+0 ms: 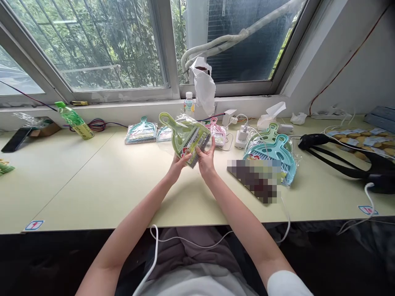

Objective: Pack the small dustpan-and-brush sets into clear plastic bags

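Both my hands hold a green dustpan and brush set (182, 135) in clear wrapping, raised over the middle of the table (114, 185). It tilts with its looped handle toward the upper left and a printed label card faces me. My left hand (178, 165) grips the lower left edge. On the right side, my right hand (207, 158) pinches the pack with its thumb across the front. Behind it lie a wrapped blue dustpan set (142, 130), another partly hidden blue one (164, 134) and a pink one (217, 132).
Blue and green dustpan sets (277, 154) overlap at right, near a pixelated flat object (256, 183). A black headset-like strap (348, 164), a charger (242, 137) and white cables lie there. A green bottle (75, 120) leans at left; a small bottle (189, 105) stands by the window.
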`<state>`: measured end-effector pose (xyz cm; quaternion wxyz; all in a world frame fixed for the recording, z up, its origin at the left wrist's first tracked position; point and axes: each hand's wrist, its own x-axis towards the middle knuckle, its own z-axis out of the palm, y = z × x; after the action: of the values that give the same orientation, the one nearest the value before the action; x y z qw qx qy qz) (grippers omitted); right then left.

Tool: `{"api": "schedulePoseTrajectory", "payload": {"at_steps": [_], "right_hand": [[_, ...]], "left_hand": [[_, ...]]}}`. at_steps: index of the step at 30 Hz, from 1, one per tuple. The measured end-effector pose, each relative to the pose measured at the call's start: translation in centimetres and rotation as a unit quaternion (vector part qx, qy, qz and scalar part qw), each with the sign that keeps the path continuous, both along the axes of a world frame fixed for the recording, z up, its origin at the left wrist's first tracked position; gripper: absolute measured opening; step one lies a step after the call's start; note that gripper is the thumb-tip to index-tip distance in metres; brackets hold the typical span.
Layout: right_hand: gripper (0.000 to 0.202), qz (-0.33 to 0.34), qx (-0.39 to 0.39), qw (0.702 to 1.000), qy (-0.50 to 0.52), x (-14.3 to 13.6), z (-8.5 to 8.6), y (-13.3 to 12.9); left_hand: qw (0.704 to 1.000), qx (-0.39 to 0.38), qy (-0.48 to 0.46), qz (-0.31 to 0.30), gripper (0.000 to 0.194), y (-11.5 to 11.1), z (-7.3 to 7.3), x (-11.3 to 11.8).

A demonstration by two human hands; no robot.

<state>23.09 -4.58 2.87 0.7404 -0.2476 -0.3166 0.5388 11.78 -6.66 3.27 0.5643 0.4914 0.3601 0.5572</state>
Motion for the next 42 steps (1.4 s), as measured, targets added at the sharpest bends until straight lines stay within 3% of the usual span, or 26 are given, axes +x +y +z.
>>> {"api": "schedulePoseTrajectory", "payload": {"at_steps": [4, 7, 11, 17, 25, 42], "right_hand": [[0.099, -0.008, -0.011, 1.0, -0.001, 0.6, 0.0, 0.1], [0.103, -0.014, -0.004, 1.0, 0.005, 0.6, 0.1, 0.2], [0.103, -0.021, -0.002, 1.0, 0.011, 0.3, 0.1, 0.1], [0.101, 0.005, 0.003, 1.0, 0.017, -0.2, -0.3, 0.0], [0.103, -0.003, -0.026, 1.0, 0.016, -0.1, -0.3, -0.1], [0.101, 0.013, -0.063, 0.998, 0.0, 0.1, -0.4, 0.3]], "left_hand": [[0.994, -0.033, 0.039, -0.094, 0.061, -0.4, -1.0, 0.6], [0.991, -0.026, 0.042, -0.123, 0.062, -0.8, -1.6, 1.2], [0.998, 0.034, 0.014, -0.048, 0.064, -0.7, -1.9, 1.8], [0.989, 0.109, -0.053, 0.086, 0.062, 0.0, -0.2, 0.6], [0.999, 0.003, -0.008, 0.033, 0.058, 0.1, -1.2, 0.7], [0.993, 0.021, 0.036, 0.108, 0.052, 0.3, -0.6, 0.3]]}}
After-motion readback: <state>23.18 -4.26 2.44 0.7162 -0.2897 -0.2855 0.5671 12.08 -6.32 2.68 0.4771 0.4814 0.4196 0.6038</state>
